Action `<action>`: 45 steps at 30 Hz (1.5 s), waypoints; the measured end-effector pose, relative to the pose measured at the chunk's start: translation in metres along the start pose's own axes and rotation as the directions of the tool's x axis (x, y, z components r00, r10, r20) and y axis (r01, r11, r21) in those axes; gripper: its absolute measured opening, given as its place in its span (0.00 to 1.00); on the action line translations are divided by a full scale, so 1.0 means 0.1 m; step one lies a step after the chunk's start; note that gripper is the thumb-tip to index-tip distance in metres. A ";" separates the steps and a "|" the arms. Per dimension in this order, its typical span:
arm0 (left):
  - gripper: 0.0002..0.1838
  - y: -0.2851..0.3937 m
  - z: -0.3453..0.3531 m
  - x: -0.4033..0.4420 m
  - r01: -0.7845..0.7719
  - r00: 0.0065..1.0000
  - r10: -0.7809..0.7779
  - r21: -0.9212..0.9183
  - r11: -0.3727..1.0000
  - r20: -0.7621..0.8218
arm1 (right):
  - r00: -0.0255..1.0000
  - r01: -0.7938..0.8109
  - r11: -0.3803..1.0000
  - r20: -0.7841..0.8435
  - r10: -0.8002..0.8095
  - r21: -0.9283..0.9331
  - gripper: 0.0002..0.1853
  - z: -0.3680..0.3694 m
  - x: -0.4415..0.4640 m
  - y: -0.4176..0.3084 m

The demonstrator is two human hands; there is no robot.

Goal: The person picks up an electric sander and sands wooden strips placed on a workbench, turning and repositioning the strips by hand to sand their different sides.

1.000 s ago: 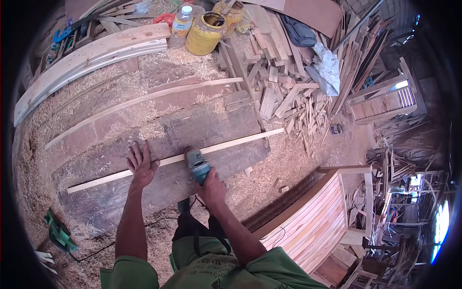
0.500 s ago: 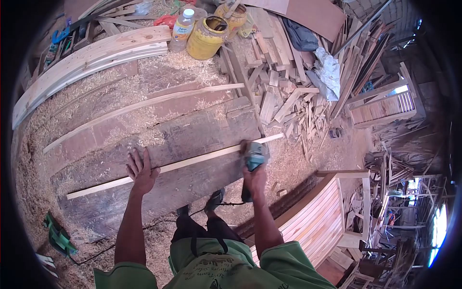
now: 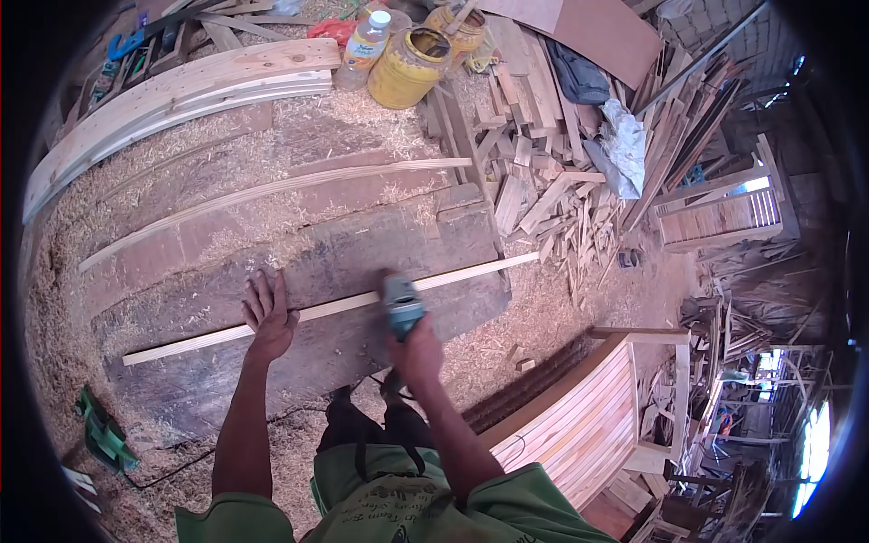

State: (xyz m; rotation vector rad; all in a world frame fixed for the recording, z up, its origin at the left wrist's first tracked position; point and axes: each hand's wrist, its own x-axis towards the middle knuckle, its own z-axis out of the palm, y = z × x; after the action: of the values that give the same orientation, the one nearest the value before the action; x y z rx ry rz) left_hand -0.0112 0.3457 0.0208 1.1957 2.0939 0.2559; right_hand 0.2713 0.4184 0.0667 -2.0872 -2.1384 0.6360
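A long, thin wooden strip (image 3: 339, 308) lies slantwise across a dark, worn workboard (image 3: 353, 244). My left hand (image 3: 269, 321) rests flat over the strip left of its middle, fingers stretched out and apart. In my right hand (image 3: 416, 355) is a teal and grey angle grinder (image 3: 403, 303), my fingers wrapped round its body. Its head is on or just over the strip, right of my left hand; motion blur hides the disc and whether it touches. A second thin strip (image 3: 272, 188) lies farther back, on the shaving-covered surface.
Behind the board stand a yellow tub (image 3: 409, 71) and a plastic bottle (image 3: 365, 45). Stacked planks (image 3: 181, 86) lie back left, with scrap wood (image 3: 552, 195) heaped right. A green power tool (image 3: 104, 434) sits front left. A slatted wooden piece (image 3: 570, 416) stands at my right.
The angle grinder in my right hand has moved left along the strip, from near its right end towards its middle. My left hand stays in about the same place.
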 end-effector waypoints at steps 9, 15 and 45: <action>0.48 0.00 -0.02 0.00 0.016 1.000 -0.016 0.011 1.000 0.021 | 1.000 0.028 0.998 -0.007 -0.028 0.063 0.34 0.09 0.17 0.29; 0.50 0.01 0.05 0.02 0.022 1.000 -0.021 0.051 0.998 -0.022 | 0.971 0.131 0.985 0.188 -0.151 0.116 0.33 0.11 -0.29 -0.32; 0.49 0.01 0.17 0.05 0.080 0.986 -0.050 0.184 0.980 -0.161 | 0.934 -0.235 0.958 -0.234 0.269 0.163 0.33 -1.35 2.03 2.60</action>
State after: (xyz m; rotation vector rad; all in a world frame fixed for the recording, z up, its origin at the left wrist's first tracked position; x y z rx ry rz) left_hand -0.0014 0.3469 0.0067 1.2488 2.3321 0.1248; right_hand 0.5479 0.6422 0.0536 -2.2494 -1.6634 0.4845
